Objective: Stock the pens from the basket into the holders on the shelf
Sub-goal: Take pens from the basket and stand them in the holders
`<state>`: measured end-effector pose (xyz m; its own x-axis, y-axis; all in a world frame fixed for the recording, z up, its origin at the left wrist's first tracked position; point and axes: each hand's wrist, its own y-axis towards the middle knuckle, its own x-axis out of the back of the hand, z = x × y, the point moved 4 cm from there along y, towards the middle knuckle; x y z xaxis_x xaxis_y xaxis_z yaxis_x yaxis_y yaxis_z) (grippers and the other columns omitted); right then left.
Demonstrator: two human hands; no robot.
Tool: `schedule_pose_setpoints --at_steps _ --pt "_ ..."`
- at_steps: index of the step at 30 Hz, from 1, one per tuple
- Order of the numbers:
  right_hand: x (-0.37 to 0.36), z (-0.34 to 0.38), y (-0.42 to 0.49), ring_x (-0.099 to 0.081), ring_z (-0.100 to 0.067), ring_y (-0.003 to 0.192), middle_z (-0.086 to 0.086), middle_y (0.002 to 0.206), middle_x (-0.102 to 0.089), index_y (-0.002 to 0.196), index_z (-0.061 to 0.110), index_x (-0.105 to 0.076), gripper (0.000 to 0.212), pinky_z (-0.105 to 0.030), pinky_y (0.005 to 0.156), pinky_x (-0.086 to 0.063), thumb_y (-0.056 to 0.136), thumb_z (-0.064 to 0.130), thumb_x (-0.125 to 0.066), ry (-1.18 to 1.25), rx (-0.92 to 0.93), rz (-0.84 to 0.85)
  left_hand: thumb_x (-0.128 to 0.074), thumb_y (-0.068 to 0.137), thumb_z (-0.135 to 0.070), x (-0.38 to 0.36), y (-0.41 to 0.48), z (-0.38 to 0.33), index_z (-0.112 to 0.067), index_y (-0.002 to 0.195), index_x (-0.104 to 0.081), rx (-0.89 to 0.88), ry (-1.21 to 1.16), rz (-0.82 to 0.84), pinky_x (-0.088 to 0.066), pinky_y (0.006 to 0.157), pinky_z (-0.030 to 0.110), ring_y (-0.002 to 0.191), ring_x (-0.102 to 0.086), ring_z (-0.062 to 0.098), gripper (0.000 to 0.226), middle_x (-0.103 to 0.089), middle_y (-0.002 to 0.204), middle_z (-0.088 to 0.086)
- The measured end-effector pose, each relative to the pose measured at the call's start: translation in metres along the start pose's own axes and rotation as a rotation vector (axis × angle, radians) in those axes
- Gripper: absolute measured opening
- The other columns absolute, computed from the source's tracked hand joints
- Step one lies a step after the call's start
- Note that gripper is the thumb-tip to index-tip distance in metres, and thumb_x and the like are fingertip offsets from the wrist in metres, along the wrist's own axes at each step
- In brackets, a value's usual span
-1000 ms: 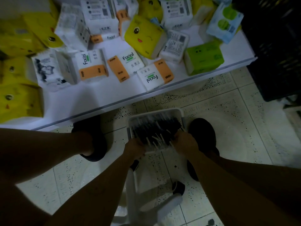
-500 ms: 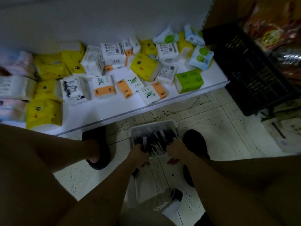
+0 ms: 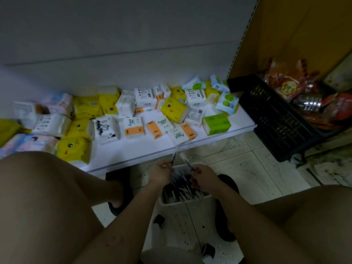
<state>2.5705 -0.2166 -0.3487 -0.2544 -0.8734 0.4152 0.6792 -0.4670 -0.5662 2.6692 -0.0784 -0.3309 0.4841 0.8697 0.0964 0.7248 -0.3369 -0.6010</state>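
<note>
- My left hand [image 3: 161, 169] and right hand [image 3: 202, 178] each grip a slim pen [image 3: 185, 161] over the white plastic basket [image 3: 185, 205], six o'clock.
- Basket full, holders unseen: barely started, I judge.

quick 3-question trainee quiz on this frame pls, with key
1. True or false: the left hand and the right hand each grip a pen above the basket.
2. What lies on the white shelf? A) tissue packs B) pen holders C) bottles
3. Fill in: the crate right of the shelf is ____.
Key: 1 true; 2 A; 3 black.
</note>
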Motion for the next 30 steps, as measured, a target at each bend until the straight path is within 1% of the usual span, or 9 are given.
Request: schedule_pose_setpoints --at_steps 3,7,10,13,15,19,23,26,30 --pt "-0.006 0.017 -0.013 -0.054 -0.021 0.063 -0.013 0.081 -0.060 0.080 0.018 -0.055 0.019 -0.035 0.062 -0.042 0.098 0.019 -0.050 0.042 0.009 -0.025 -0.048 0.094 0.004 0.002 -0.014 -0.025 -0.009 0.089 -0.060 -0.060 -0.071 0.011 -0.043 0.051 0.027 0.060 -0.055 0.019 0.018 -0.060 0.077 0.011" --pt "-0.010 0.048 -0.028 -0.042 -0.015 0.056 -0.002 0.069 -0.053 0.095 0.018 -0.063 0.031 -0.028 0.054 -0.033 0.102 0.036 -0.039 0.207 0.036 -0.117 -0.056 0.091 -0.001 0.011 -0.027 -0.053 -0.007 0.098 -0.059 -0.132 -0.108 -0.022 -0.040 0.053 0.027 0.063 -0.055 0.019 0.010 -0.065 0.081 0.009" --pt "-0.005 0.085 -0.042 -0.043 -0.012 0.046 -0.004 0.060 -0.051 0.102 0.009 -0.067 0.027 -0.020 0.040 -0.034 0.103 0.019 -0.042 0.488 0.134 -0.151 -0.050 0.098 -0.017 0.021 -0.039 -0.080 -0.016 0.099 -0.062 -0.251 -0.112 -0.045 -0.039 0.052 0.026 0.059 -0.054 0.014 0.012 -0.068 0.080 0.003" --pt "0.011 0.127 -0.055 -0.056 -0.017 0.064 -0.013 0.077 -0.060 0.101 -0.003 -0.066 0.017 -0.021 0.052 -0.047 0.097 0.007 -0.053 0.649 0.231 -0.175 -0.049 0.100 -0.028 0.029 -0.053 -0.117 -0.018 0.093 -0.065 -0.421 -0.072 -0.063 -0.038 0.047 0.022 0.056 -0.050 0.011 0.020 -0.066 0.079 0.001" --pt "0.025 0.154 -0.063 -0.058 -0.018 0.069 -0.011 0.078 -0.063 0.092 0.004 -0.069 0.013 -0.020 0.056 -0.049 0.095 0.012 -0.059 0.599 0.325 -0.228 -0.053 0.098 -0.028 0.035 -0.063 -0.143 -0.016 0.094 -0.067 -0.498 -0.066 -0.084 -0.038 0.046 0.021 0.055 -0.050 0.011 0.019 -0.067 0.078 0.000" --pt "0.051 0.204 -0.085 -0.052 -0.015 0.063 -0.002 0.067 -0.058 0.078 0.015 -0.067 0.017 -0.025 0.058 -0.043 0.094 0.021 -0.062 0.456 0.519 -0.304 -0.058 0.095 -0.017 0.046 -0.085 -0.191 -0.014 0.097 -0.067 -0.618 -0.155 -0.067 -0.042 0.049 0.018 0.056 -0.056 0.006 0.009 -0.067 0.077 0.000" --pt "0.069 0.250 -0.112 -0.053 -0.012 0.063 0.003 0.064 -0.058 0.078 0.015 -0.066 0.016 -0.024 0.060 -0.043 0.093 0.017 -0.063 0.407 0.694 -0.317 -0.053 0.096 -0.007 0.053 -0.106 -0.233 -0.009 0.098 -0.054 -0.671 -0.208 -0.020 -0.046 0.055 0.023 0.066 -0.061 0.010 0.003 -0.066 0.087 0.005" --pt "0.081 0.279 -0.135 -0.054 -0.012 0.066 -0.002 0.072 -0.059 0.085 0.021 -0.063 0.011 -0.018 0.059 -0.044 0.093 0.013 -0.062 0.425 0.798 -0.304 -0.044 0.098 -0.005 0.060 -0.129 -0.261 -0.014 0.104 -0.050 -0.819 -0.180 -0.020 -0.042 0.047 0.018 0.058 -0.055 0.003 0.013 -0.067 0.090 0.002" --pt "0.091 0.314 -0.159 -0.055 -0.002 0.065 0.004 0.076 -0.059 0.092 0.025 -0.061 0.016 -0.014 0.060 -0.044 0.094 0.009 -0.059 0.454 0.910 -0.305 -0.044 0.102 -0.022 0.071 -0.160 -0.291 -0.022 0.117 -0.056 -0.998 -0.075 -0.062 -0.040 0.055 0.020 0.057 -0.049 -0.001 0.019 -0.067 0.088 -0.001"
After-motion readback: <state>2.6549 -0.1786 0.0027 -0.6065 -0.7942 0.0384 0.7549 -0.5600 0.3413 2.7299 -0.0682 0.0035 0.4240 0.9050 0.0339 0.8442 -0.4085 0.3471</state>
